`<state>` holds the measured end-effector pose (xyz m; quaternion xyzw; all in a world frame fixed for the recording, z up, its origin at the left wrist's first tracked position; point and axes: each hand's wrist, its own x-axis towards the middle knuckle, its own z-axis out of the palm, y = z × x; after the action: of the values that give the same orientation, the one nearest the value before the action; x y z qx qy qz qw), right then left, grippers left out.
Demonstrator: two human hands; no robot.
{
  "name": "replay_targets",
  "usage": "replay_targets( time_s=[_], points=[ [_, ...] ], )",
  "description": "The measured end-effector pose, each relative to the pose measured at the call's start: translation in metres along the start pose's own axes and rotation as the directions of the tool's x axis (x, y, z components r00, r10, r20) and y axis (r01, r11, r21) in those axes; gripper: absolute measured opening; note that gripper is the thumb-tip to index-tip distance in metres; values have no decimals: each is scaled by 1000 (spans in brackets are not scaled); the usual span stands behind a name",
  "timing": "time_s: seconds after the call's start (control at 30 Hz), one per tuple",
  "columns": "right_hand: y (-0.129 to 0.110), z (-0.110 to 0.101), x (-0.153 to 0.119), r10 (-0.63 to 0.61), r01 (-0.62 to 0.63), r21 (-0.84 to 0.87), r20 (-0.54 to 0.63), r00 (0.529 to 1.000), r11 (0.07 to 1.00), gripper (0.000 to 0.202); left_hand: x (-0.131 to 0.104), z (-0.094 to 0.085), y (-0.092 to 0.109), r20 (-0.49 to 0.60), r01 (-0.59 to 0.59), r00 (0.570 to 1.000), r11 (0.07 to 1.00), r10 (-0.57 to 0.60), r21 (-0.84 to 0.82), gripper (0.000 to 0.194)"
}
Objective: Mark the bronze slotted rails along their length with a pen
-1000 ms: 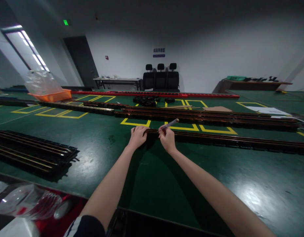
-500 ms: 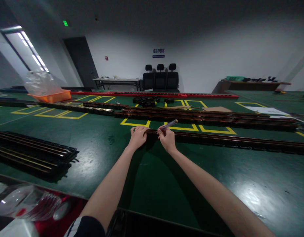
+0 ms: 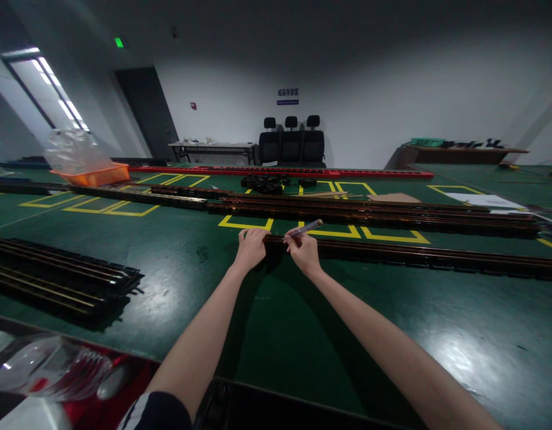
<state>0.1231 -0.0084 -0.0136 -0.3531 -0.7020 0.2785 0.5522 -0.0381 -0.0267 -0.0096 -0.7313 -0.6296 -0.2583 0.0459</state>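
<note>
My left hand (image 3: 250,248) is closed over the left end of a long, dark rail (image 3: 419,255) with copper-coloured strips, which lies across the green table. Just to its right, my right hand (image 3: 305,254) grips a pen-like tool (image 3: 309,227) with a pale purplish barrel. The tool slants, its rear end up to the right. Its thin tip points down left at the rail, close to the left fingers; whether it touches is too small to tell.
Behind the hands lies a bundle of similar rails (image 3: 369,212). More rails (image 3: 56,278) rest at the left. Farther back are an orange basket (image 3: 96,175) with a clear plastic bag, black parts (image 3: 262,183) and a red rail (image 3: 347,172). Plastic bottles (image 3: 47,364) sit at lower left.
The tool's rear end has tilted slightly lower, and my right hand has shifted a little. My left hand stays on the rail's end.
</note>
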Motion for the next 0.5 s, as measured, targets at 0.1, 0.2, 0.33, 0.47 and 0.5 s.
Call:
replay_targets(
  time_s=[0.1,0.2,0.33,0.47,0.5],
  points=[
    [0,0,0,1,-1,-8,5,1000,1000,14,0,-1,0,-2,1,1000,1000,-1,-3,41],
    [0,1,-1,5,-5,-5,7,1000,1000,15,0,-1,0,-6,-1,1000,1000,1,-2,44],
    [-1,1,-1,6,-6,3,19,1000,1000,13,0,0,-2,-19,-6,1000,1000,6,1,44],
    [-2,0,-1,7,-7,-7,22,1000,1000,12,1,1,-4,-16,-13,1000,1000,13,-14,45],
    [-2,0,-1,9,-9,-14,19,1000,1000,13,1,1,-5,-9,-13,1000,1000,13,-21,45]
  ],
)
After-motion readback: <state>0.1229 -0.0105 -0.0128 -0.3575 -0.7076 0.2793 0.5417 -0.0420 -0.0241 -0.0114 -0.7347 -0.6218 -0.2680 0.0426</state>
